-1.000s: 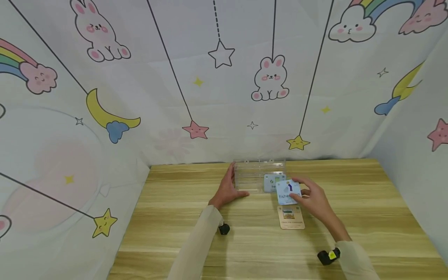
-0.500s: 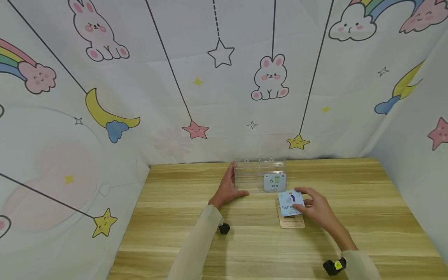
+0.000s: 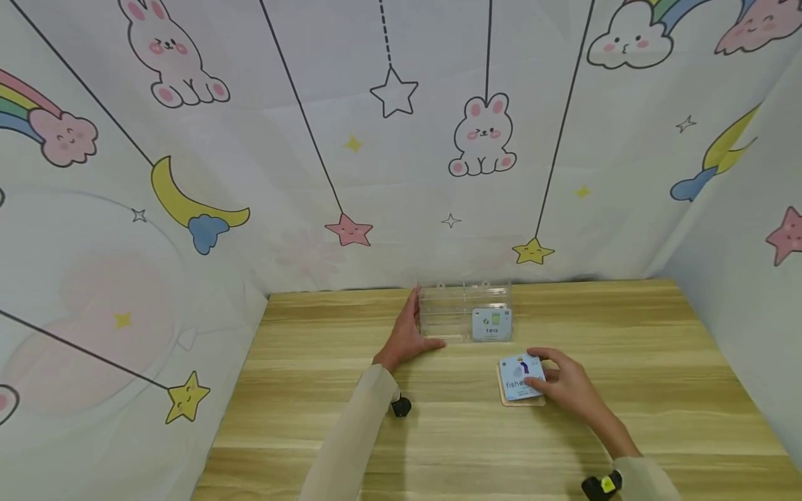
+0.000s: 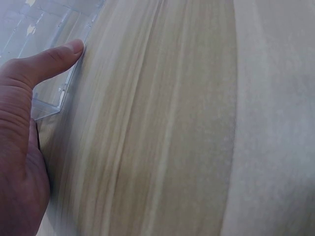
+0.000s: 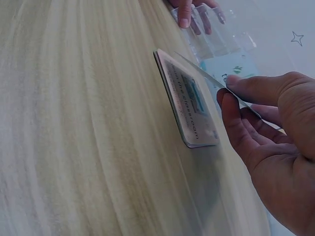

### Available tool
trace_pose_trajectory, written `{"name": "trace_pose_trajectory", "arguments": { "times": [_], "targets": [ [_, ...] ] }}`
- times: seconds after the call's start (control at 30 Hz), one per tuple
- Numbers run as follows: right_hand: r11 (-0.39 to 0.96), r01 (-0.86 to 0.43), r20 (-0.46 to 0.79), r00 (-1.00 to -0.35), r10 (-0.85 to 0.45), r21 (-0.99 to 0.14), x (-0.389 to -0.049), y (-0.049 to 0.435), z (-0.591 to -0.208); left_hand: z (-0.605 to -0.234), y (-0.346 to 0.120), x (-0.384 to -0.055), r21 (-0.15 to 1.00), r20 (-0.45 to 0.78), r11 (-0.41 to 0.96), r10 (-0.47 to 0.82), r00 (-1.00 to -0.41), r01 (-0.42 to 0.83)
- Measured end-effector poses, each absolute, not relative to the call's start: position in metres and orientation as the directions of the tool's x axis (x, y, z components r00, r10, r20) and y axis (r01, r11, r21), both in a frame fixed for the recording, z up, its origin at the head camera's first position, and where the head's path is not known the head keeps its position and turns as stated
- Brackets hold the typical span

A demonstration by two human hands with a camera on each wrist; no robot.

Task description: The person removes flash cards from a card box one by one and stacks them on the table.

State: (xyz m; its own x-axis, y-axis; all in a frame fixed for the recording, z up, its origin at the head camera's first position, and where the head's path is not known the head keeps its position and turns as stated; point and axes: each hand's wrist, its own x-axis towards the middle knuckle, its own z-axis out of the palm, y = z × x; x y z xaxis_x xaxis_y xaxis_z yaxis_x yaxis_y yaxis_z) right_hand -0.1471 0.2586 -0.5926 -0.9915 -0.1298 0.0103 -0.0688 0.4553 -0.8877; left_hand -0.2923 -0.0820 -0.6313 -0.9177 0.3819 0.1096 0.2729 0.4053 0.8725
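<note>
Sleeves (image 3: pixel 351 431) of pale cloth come in nearest, with black wrist devices (image 3: pixel 401 406) just behind the hands. Right hand (image 3: pixel 567 381) pinches a blue card (image 3: pixel 514 390) by its edge, thumb on the printed face and fingers behind; the printed word, partly covered, begins "fishe". Below that hand's fingertips and to its left, a small stack of cards (image 5: pixel 184 103), a tan one on top, lies on the tabletop (image 3: pixel 301 417), a narrow gap beneath the blue card. Farther off, the left hand (image 3: pixel 406 341) grips the left end of a clear holder (image 3: pixel 441 316), thumb along its front edge. A "tea" card (image 3: pixel 491 325) sits in the holder's right half, beyond the right hand. Behind everything hangs a printed backdrop (image 3: pixel 401 174).
</note>
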Motion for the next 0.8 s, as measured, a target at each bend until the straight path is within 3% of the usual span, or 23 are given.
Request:
{"name": "trace_pose_trajectory", "arguments": {
  "times": [0.47, 0.8],
  "targets": [
    [0.463, -0.035, -0.026, -0.992, -0.125, -0.885, -0.143, 0.255, -0.599, -0.634, -0.083, -0.293, 0.865, 0.126, 0.408, 0.387, -0.913, 0.292],
    [0.602, -0.166, 0.105, -0.985, -0.136, -0.781, -0.144, 0.255, -0.605, -0.633, -0.082, -0.292, 0.872, 0.127, 0.395, 0.387, -0.913, 0.288]
  ]
}}
